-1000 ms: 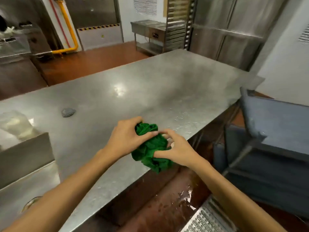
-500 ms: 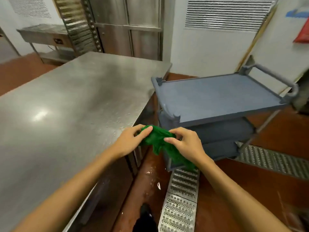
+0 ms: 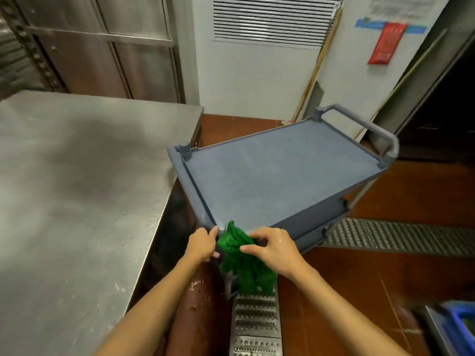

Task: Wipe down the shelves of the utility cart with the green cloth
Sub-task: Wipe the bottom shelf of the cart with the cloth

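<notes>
The grey utility cart (image 3: 280, 173) stands in front of me, its flat top shelf bare and its handle at the far right. Lower shelves show only as edges beneath the top one. I hold the bunched green cloth (image 3: 240, 263) between both hands just in front of the cart's near corner. My left hand (image 3: 201, 244) grips its left side with curled fingers. On the cloth's upper right edge my right hand (image 3: 273, 249) pinches with fingers and thumb. Most of the cloth hangs down below my hands.
A long stainless steel table (image 3: 77, 191) runs along my left, close to the cart. Metal floor drain grates (image 3: 255, 325) lie below my hands and behind the cart (image 3: 401, 237). A blue crate (image 3: 460, 327) sits at the lower right. A white wall with a vent stands beyond.
My view has swung right from the steel table to the cart. Both hands carried the cloth off the table edge to the cart's near corner, and the cloth now hangs looser.
</notes>
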`<state>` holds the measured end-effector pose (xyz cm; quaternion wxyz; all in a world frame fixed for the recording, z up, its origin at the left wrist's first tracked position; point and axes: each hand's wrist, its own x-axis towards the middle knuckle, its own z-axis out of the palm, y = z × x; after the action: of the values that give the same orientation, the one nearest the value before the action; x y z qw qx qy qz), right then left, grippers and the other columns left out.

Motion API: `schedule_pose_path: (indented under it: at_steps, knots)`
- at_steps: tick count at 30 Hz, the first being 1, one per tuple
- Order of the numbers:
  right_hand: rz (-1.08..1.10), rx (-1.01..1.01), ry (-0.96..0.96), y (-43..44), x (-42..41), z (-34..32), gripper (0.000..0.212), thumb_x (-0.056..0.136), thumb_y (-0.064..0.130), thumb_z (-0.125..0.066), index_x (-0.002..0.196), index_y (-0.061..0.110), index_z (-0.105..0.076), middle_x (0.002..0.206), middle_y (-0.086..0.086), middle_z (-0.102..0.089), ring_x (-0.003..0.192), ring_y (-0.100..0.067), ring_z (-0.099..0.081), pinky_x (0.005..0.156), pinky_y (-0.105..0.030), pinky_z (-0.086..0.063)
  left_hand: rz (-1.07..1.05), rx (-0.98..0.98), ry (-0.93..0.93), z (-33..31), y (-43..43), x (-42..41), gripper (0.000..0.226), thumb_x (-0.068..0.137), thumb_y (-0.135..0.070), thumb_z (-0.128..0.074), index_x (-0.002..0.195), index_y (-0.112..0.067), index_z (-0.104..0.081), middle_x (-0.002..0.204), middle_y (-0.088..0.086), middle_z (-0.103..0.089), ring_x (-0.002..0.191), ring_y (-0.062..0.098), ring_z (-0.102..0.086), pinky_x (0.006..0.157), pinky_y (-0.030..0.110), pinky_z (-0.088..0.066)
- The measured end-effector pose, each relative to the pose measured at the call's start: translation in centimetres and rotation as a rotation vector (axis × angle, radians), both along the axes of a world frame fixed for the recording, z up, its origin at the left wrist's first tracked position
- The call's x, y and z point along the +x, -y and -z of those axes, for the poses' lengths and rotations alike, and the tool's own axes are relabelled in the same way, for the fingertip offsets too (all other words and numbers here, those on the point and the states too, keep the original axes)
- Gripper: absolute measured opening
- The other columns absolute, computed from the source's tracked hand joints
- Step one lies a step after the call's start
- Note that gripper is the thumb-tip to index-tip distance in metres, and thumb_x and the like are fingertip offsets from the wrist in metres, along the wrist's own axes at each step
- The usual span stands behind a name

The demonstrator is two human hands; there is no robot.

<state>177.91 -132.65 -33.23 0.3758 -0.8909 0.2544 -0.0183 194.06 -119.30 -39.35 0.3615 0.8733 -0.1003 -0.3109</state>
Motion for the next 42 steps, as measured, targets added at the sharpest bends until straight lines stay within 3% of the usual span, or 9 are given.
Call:
schedule_pose_path:
  at_steps: [3,7,11,16,19,23,32,36,42]
  knots:
    - [-0.021,0.003,-0.055,1.5,3.2,0.6,0.049,0.076,0.058,-0.074,0.114,0.026,-0.074,0.107,0.011,-0.073,0.096,-0.007,-0.064,0.086,-0.034,-0.052,-0.116,0.041,0.025,1.5,1.0,1.5,0.019,0.1,-0.024,-0.056,0.095,-0.006,-0.053,0.084,0.01,-0.072,0.036,0.005,-0.059,0.035,0.017,-0.04]
    - [-0.027,0.008,-0.06,2.7,6.7,1.2,0.048,0.074,0.057,-0.076,0.111,0.026,-0.075,0.104,0.01,-0.073,0.091,-0.006,-0.063,0.081,-0.03,-0.051,-0.131,0.079,0.09,2.5,1.5,3.1,0.022,0.095,-0.024,-0.06,0.105,-0.006,-0.052,0.109,0.017,-0.068,0.091,0.03,-0.069,0.071,0.035,-0.05]
    - [-0.028,0.033,-0.043,3.7,8.1,1.2,0.043,0.074,0.057,-0.076,0.106,0.029,-0.076,0.097,0.012,-0.073,0.085,-0.007,-0.063,0.079,-0.036,-0.053,-0.153,0.049,0.138,1.8,2.4,7.3,0.022,0.097,-0.029,-0.057,0.095,-0.008,-0.052,0.097,0.009,-0.073,0.077,0.033,-0.072,0.081,0.047,-0.057]
    - [0.011,0.059,-0.003,5.5,8.0,1.3,0.042,0.076,0.055,-0.075,0.108,0.028,-0.076,0.1,0.015,-0.071,0.091,-0.007,-0.062,0.084,-0.04,-0.053,-0.2,0.071,0.391,0.2,3.6,11.3,0.04,0.1,-0.045,-0.048,0.12,-0.011,-0.051,0.104,0.019,-0.07,0.1,0.042,-0.066,0.083,0.046,-0.052]
    - [0.025,0.063,0.0,6.8,8.1,1.4,0.042,0.077,0.054,-0.075,0.11,0.028,-0.075,0.102,0.015,-0.07,0.092,-0.007,-0.062,0.084,-0.04,-0.053,0.089,-0.187,0.348,-0.3,3.9,10.2,0.044,0.095,-0.063,-0.039,0.098,-0.029,-0.067,0.086,-0.006,-0.072,0.089,0.018,-0.07,0.08,0.035,-0.053]
    - [0.002,0.029,-0.008,9.2,8.9,1.5,0.04,0.08,0.054,-0.073,0.112,0.029,-0.074,0.108,0.014,-0.071,0.097,-0.008,-0.062,0.087,-0.039,-0.053,0.366,-0.385,0.19,-1.6,6.0,6.5,0.029,0.089,-0.076,-0.041,0.102,-0.063,-0.065,0.104,-0.033,-0.069,0.102,-0.013,-0.062,0.084,0.004,-0.045]
    - [-0.139,0.007,-0.02,17.6,9.8,2.6,0.031,0.085,0.057,-0.064,0.101,0.032,-0.07,0.072,0.021,-0.058,0.072,-0.005,-0.054,0.059,-0.026,-0.039,0.284,-0.378,0.25,-2.0,14.1,4.5,0.038,0.077,-0.05,-0.081,0.093,-0.017,-0.071,0.091,0.001,-0.071,0.086,0.013,-0.068,0.081,0.041,-0.055]
    - [-0.198,0.118,-0.055,21.2,9.5,3.9,0.038,0.081,0.052,-0.071,0.111,0.031,-0.062,0.096,0.013,-0.063,0.082,-0.008,-0.058,0.072,-0.029,-0.05,0.186,-0.4,0.181,-1.6,17.2,3.0,0.022,0.084,-0.037,-0.078,0.092,-0.016,-0.075,0.088,0.008,-0.075,0.085,0.022,-0.07,0.081,0.043,-0.054]
    - [-0.363,0.06,-0.107,22.5,7.3,7.7,0.087,0.069,0.028,-0.083,0.144,0.02,-0.039,0.131,-0.002,-0.036,0.121,-0.016,-0.043,0.105,-0.028,-0.04,-0.156,-0.446,-0.062,0.0,19.9,-0.6,0.027,0.089,-0.035,-0.073,0.094,-0.008,-0.071,0.08,0.006,-0.075,0.074,0.018,-0.074,0.052,0.03,-0.058]
